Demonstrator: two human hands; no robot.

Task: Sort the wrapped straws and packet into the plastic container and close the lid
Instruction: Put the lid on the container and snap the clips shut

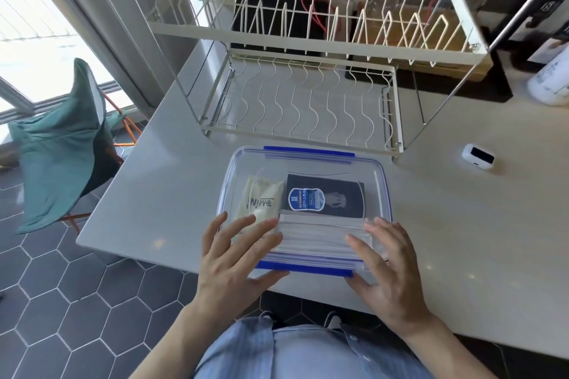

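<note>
Both hands flat, grip wide: left hand [234,255], right hand [388,268] pressed lid [308,169] at container [383,194] near edge; bench [462,240] free rightward.

Daylight pours in from the window [34,28] at the left, blown out to near white there. The pale table [172,188] is evenly bright with soft, faint shadows and small glints near its front edge. The clear container lid [308,169] shows mild glare. Wide-angle distortion bends the dish rack [308,34] and floor tiles [61,301]; far corners look soft.
</note>
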